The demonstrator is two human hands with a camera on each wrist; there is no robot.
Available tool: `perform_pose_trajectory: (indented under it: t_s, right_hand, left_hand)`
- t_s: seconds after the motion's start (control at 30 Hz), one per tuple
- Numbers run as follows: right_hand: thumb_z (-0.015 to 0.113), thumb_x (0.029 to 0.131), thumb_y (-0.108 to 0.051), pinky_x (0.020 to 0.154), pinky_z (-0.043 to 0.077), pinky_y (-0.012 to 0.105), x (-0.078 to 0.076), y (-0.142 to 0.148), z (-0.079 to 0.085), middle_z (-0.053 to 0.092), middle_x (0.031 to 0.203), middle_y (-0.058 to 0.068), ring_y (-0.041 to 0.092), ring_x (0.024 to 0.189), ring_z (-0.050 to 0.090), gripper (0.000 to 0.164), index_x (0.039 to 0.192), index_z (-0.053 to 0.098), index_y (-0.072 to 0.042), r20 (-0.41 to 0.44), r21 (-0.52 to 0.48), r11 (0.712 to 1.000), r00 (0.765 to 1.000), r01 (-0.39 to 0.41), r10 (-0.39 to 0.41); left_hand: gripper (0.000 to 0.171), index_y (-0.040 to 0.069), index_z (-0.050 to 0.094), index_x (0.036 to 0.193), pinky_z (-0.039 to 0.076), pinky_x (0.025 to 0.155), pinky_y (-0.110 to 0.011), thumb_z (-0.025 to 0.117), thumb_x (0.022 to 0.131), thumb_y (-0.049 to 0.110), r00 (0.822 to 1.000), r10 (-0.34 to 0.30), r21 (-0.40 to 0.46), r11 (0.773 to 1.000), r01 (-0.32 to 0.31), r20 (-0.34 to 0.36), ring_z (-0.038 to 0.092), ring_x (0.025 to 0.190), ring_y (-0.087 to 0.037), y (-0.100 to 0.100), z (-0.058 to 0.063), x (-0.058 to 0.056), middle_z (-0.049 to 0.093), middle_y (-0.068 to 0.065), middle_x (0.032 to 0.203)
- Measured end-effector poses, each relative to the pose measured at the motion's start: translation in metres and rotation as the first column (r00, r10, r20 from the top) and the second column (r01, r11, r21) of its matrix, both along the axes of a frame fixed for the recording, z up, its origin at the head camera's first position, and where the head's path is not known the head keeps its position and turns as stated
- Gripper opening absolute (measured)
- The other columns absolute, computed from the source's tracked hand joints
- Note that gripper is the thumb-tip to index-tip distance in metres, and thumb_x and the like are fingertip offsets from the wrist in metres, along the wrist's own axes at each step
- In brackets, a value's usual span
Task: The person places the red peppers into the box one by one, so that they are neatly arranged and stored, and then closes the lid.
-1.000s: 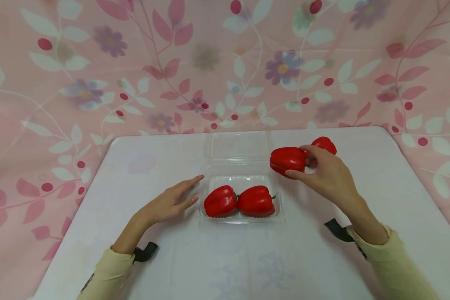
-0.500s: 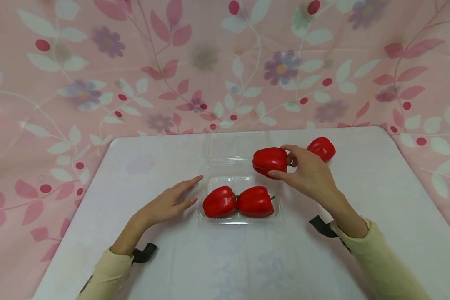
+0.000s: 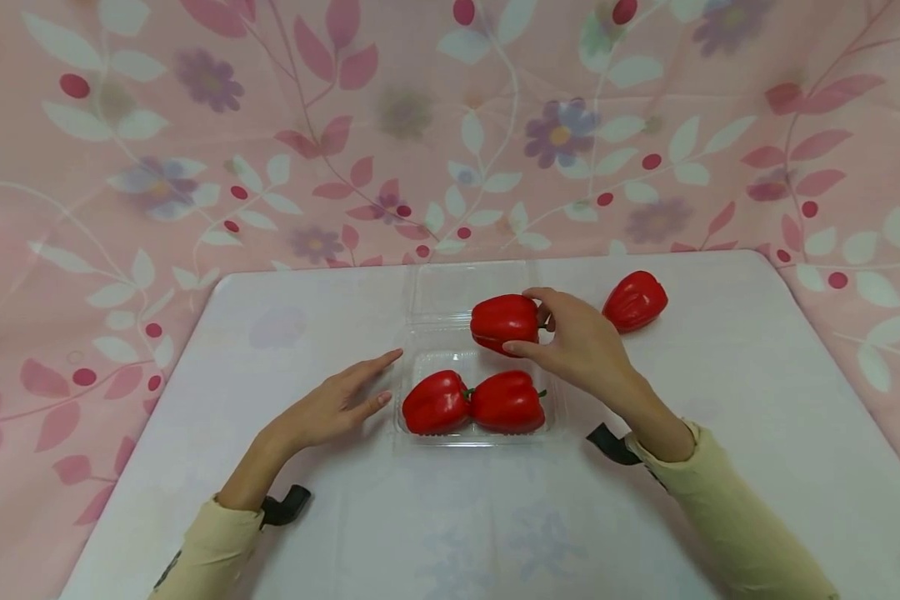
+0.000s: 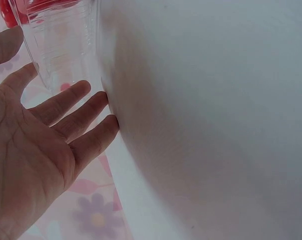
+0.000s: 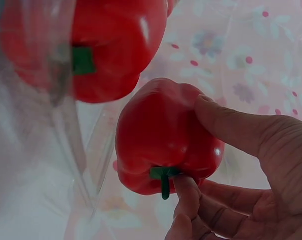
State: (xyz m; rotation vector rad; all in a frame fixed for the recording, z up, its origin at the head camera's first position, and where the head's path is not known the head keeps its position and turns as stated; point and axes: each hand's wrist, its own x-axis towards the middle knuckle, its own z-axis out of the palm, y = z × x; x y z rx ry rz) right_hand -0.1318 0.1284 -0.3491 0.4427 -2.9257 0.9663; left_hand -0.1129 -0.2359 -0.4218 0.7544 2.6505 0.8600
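My right hand (image 3: 581, 342) grips a red bell pepper (image 3: 504, 323) by its stem end, over the back part of a clear plastic clamshell box (image 3: 480, 442). In the right wrist view, thumb and fingers hold that bell pepper (image 5: 163, 135) beside its green stem. Two more red peppers lie side by side in the front of the box, a left one (image 3: 437, 403) and a right one (image 3: 507, 402). The left hand (image 3: 337, 406) is at the box's left side with fingers extended, holding nothing; its palm (image 4: 30, 145) shows in the left wrist view.
Another red bell pepper (image 3: 636, 300) lies at the back right of the white table (image 3: 307, 517). The box's clear lid (image 3: 468, 292) is folded back toward the table's far edge. Behind the table hangs a pink floral cloth (image 3: 420, 125).
My right hand has carried the bell pepper leftward, from right of the box to over its back part. The pepper at the back right is now uncovered. The left hand stays nearly still.
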Motion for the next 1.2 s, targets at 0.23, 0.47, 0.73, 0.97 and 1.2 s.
perform_pose_trajectory:
  t_s: [0.23, 0.47, 0.73, 0.97, 1.2]
  right_hand:
    - [0.085, 0.077, -0.036, 0.071, 0.053, 0.037, 0.000, -0.016, 0.004, 0.063, 0.100, 0.004, 0.023, 0.091, 0.056, 0.072, 0.136, 0.053, -0.011, 0.031, 0.006, 0.999, 0.999, -0.032, 0.032]
    - [0.084, 0.078, -0.036, 0.075, 0.054, 0.039, 0.001, -0.031, 0.004, 0.063, 0.103, 0.003, 0.022, 0.094, 0.056, 0.071, 0.137, 0.052, -0.013, 0.064, 0.018, 0.999, 0.997, -0.048, 0.046]
    - [0.084, 0.079, -0.034, 0.080, 0.055, 0.043, 0.002, -0.046, 0.002, 0.065, 0.111, 0.004, 0.022, 0.099, 0.059, 0.070, 0.137, 0.052, -0.012, 0.067, 0.022, 0.997, 0.995, -0.079, 0.077]
    - [0.083, 0.079, -0.035, 0.081, 0.055, 0.045, 0.002, -0.059, -0.001, 0.063, 0.114, 0.004, 0.022, 0.101, 0.058, 0.071, 0.139, 0.051, -0.013, 0.086, 0.037, 0.995, 0.992, -0.096, 0.093]
    - [0.084, 0.077, -0.034, 0.080, 0.056, 0.047, 0.001, -0.069, -0.002, 0.062, 0.114, 0.004, 0.023, 0.102, 0.057, 0.072, 0.138, 0.051, -0.014, 0.088, 0.056, 0.994, 0.992, -0.095, 0.090]
  left_hand:
    - [0.066, 0.034, 0.028, 0.156, 0.036, 0.107, -0.057, 0.055, 0.098, 0.046, 1.000, 0.006, 0.001, 1.000, -0.006, 0.006, 0.033, 0.142, -0.021, -0.001, -0.001, -0.001, 0.033, 0.006, 0.156]
    - [0.067, 0.032, 0.029, 0.156, 0.037, 0.106, -0.058, 0.054, 0.097, 0.049, 1.000, 0.010, 0.004, 1.000, -0.010, 0.012, 0.033, 0.142, -0.021, -0.001, -0.002, -0.001, 0.034, 0.007, 0.156]
    - [0.066, 0.031, 0.029, 0.156, 0.037, 0.106, -0.058, 0.055, 0.098, 0.048, 1.000, 0.001, 0.019, 1.000, -0.001, 0.012, 0.033, 0.142, -0.021, -0.001, -0.001, 0.000, 0.034, 0.007, 0.156]
    - [0.066, 0.034, 0.028, 0.156, 0.038, 0.105, -0.058, 0.054, 0.098, 0.048, 1.000, -0.001, 0.011, 1.000, 0.001, 0.009, 0.033, 0.142, -0.021, -0.002, -0.001, 0.000, 0.033, 0.007, 0.156]
    - [0.066, 0.031, 0.029, 0.156, 0.038, 0.105, -0.058, 0.057, 0.098, 0.044, 1.000, 0.009, 0.022, 1.000, -0.009, 0.025, 0.034, 0.141, -0.022, 0.000, 0.002, 0.000, 0.034, 0.006, 0.156]
